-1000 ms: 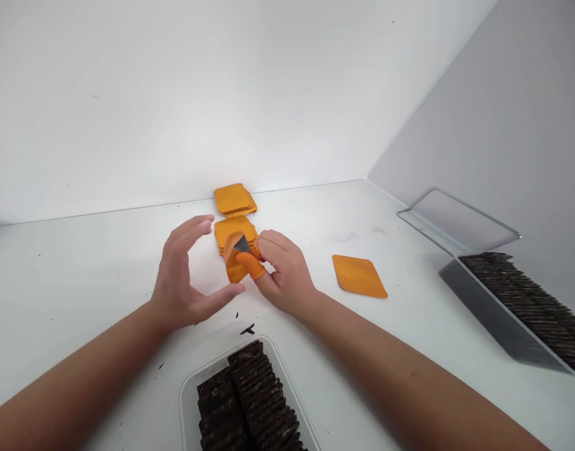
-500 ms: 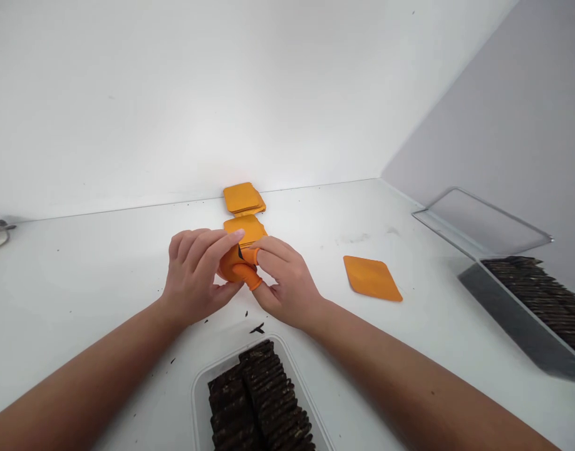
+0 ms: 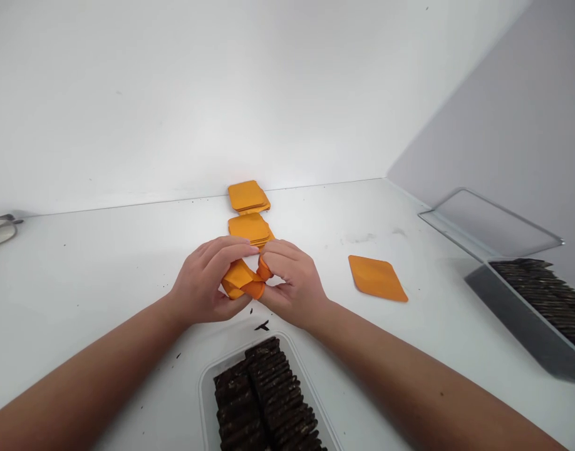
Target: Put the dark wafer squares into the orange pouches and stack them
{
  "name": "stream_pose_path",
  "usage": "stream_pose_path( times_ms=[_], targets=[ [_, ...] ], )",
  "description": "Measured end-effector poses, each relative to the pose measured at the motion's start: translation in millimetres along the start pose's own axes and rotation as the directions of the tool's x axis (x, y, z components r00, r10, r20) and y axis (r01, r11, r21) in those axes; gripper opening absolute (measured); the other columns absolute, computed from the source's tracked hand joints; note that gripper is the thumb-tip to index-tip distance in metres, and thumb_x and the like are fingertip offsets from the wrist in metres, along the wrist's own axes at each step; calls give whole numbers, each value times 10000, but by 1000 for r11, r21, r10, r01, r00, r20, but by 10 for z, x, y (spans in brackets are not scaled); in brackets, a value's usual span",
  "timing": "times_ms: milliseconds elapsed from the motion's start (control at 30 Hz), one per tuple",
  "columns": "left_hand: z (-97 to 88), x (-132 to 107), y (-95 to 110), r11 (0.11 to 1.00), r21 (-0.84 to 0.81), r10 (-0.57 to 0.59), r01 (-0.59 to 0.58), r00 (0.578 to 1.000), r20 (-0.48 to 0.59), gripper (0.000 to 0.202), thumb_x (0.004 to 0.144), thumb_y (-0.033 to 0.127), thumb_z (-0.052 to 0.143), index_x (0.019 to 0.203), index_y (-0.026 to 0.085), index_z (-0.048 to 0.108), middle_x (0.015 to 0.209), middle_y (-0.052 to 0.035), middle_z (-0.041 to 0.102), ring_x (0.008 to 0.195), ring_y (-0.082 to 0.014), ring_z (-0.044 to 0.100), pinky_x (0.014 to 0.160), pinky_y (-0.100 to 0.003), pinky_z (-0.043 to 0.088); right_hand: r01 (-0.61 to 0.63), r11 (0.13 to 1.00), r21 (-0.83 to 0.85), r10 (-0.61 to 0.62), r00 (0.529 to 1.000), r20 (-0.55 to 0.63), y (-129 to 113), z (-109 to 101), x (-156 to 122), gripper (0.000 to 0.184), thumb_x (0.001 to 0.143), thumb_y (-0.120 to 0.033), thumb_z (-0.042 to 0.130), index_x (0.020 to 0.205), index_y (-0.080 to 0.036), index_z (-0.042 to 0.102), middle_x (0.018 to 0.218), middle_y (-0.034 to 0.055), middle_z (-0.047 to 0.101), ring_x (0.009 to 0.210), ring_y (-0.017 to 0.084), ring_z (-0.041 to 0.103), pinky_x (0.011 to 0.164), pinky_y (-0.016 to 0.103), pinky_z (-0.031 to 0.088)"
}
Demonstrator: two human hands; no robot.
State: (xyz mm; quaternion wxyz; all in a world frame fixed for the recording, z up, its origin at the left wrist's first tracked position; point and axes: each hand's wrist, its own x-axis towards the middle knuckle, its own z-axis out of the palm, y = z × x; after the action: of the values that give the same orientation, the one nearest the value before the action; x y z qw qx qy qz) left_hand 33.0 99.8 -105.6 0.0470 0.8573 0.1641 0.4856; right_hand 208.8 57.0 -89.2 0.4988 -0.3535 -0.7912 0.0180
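My left hand point(image 3: 205, 282) is closed round a small orange paper envelope point(image 3: 238, 274), thumb below and fingers above. From the other side my right hand point(image 3: 294, 285) pinches the envelope's edge. Orange finger cots point(image 3: 253, 289) cover its thumb and index fingertip. The envelope looks bent or folded, and its contents are hidden. Just beyond the hands lies a stack of orange envelopes point(image 3: 248, 227), with a second stack point(image 3: 247, 195) behind it against the wall. A clear plastic tub point(image 3: 203, 391) close to me holds rows of thin dark brown squares point(image 3: 282, 401).
To the right lies a single flat orange envelope point(image 3: 378, 278). A clear box point(image 3: 517, 326) with its lid point(image 3: 494, 216) raised holds more dark squares at the far right. Eyeglasses point(image 3: 0, 230) lie at the left edge. Dark crumbs point(image 3: 262, 326) dot the white table.
The dark gap that showed in the envelope is no longer visible, and its orange paper is bent over between the hands. The view has shifted slightly, moving the scene a little right.
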Motion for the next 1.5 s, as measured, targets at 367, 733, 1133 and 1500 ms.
stream_pose_path(
  times_ms=[367,733,1133,1500],
  targets=[
    [10,11,-73,996,-19,-92,91,994,-56,312,816,348,638,1084,219,545,891,-37,708,757,-168,658,666,-304,556,310,897,-315,-333,943,-21,47,-54,-24,406,900,-559,709,1124,-236,610,1224,118,638,1064,246,619,847,412,549],
    [-10,23,-55,991,-73,-114,114,993,-2,432,755,267,531,1183,215,515,969,-64,702,816,-199,670,690,-338,555,346,875,-338,-336,938,88,123,-99,8,439,973,-642,525,1071,-242,677,1390,116,585,1216,306,581,923,487,561],
    [2,-23,-84,968,-154,-194,196,981,32,419,798,302,567,1208,225,520,1042,-79,709,880,-215,689,755,-372,590,388,828,-406,-384,919,95,190,-106,6,509,954,-693,520,1305,-336,607,1517,81,456,1430,276,413,1060,472,530],
    [2,-61,-121,933,-234,-260,273,962,85,470,816,278,542,1277,202,492,1114,-106,688,916,-233,670,782,-389,570,388,840,-379,-384,919,89,176,-116,22,314,935,-487,682,1102,-223,647,1599,101,384,1424,290,446,1104,461,501]
  ],
)
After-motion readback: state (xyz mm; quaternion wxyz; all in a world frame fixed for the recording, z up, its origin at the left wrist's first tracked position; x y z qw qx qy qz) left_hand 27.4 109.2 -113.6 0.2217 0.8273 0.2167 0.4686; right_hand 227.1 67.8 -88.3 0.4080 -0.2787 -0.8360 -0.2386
